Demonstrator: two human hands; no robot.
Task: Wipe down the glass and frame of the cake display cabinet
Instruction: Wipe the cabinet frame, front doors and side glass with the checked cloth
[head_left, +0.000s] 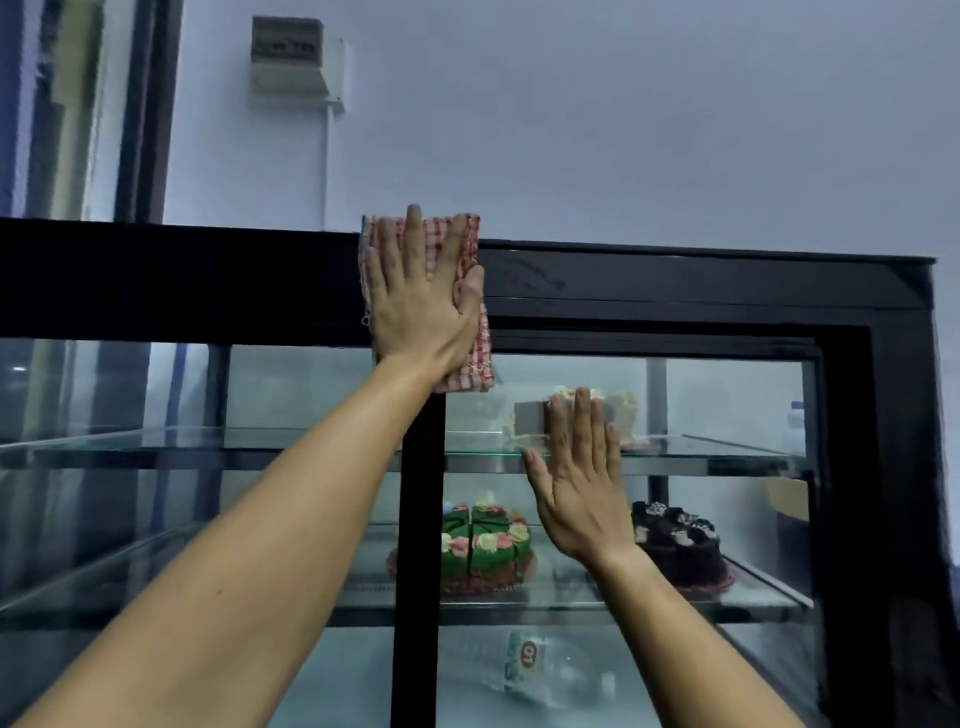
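Note:
The cake display cabinet has a black frame (675, 280) and glass doors (727, 405). My left hand (423, 301) lies flat with straight fingers on a red-and-white checked cloth (480, 358), pressing it against the top bar of the frame, just above the centre post (421, 519). My right hand (582, 488) is flat against the right glass door, fingers straight and spread, holding nothing.
Behind the glass, a green cake (485, 545) and a chocolate cake (675, 545) sit on the middle shelf, with a pale cake (618, 410) on the upper shelf. A plastic bottle (540, 670) lies at the bottom. A white wall box (291, 57) hangs above.

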